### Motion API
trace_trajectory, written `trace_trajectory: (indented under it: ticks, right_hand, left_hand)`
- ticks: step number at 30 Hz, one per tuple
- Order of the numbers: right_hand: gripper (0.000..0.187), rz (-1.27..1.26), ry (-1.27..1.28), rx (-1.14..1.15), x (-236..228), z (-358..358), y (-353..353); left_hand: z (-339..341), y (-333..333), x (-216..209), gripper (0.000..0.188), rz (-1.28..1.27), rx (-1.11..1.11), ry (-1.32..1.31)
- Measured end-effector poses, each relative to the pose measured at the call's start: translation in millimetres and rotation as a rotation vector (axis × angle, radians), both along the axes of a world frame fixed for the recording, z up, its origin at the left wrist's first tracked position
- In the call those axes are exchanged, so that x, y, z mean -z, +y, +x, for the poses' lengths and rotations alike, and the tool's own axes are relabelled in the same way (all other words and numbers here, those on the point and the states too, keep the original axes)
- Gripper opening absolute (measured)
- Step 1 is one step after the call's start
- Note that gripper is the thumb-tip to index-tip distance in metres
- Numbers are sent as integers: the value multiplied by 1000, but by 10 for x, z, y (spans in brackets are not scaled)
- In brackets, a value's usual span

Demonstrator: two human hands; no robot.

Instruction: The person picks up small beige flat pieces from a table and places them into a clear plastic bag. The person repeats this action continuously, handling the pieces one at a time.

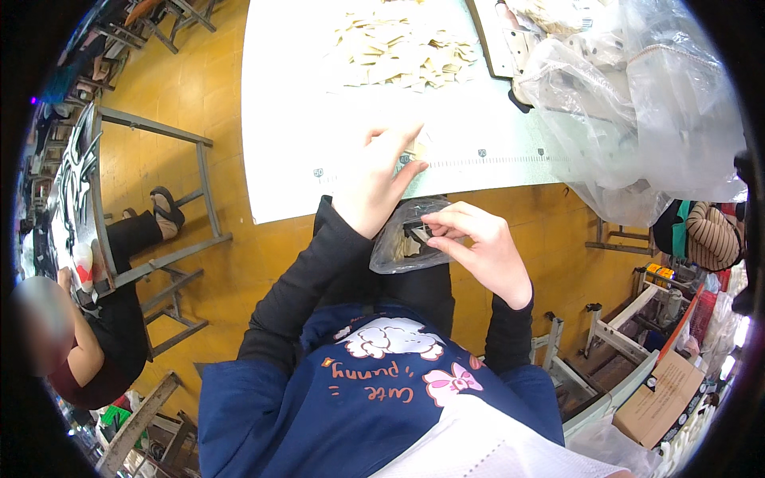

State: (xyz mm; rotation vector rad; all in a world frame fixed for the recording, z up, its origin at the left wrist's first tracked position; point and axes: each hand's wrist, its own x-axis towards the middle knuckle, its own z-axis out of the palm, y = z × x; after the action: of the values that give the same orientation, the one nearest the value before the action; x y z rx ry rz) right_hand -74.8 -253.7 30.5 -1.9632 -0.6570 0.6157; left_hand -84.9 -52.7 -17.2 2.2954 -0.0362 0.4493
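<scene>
My left hand (pixel 381 171) is at the near edge of the white table (pixel 287 135), thumb and fingers curled around a small flat cream piece (pixel 419 149). Lower and to the right, my right hand (pixel 482 239) has its fingertips pinched together; whatever is between them is too small to name. Just under those fingertips a clear plastic bag (pixel 386 253) rests at my lap, with pale and dark bits inside. Farther back on the table lies a loose pile of similar cream pieces (pixel 406 60).
A printed ruler strip (pixel 510 158) runs along the table's near side. Large clear plastic bags (pixel 677 119) bulge over the right end. On the left, a person (pixel 88 342) sits by a metal-framed table (pixel 159 131). A cardboard box (pixel 661 398) stands at lower right.
</scene>
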Motion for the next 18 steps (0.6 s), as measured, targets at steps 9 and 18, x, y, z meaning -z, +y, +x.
trace_trajectory:
  ticks: [9, 18]
  right_hand:
    - [39, 45, -520, 99, 39, 246, 218]
    - [40, -120, -962, -203, 371, 265, 224]
  left_hand:
    - [-252, 92, -3, 52, -46, 109, 13]
    - [-325, 396, -198, 48, -141, -12, -72]
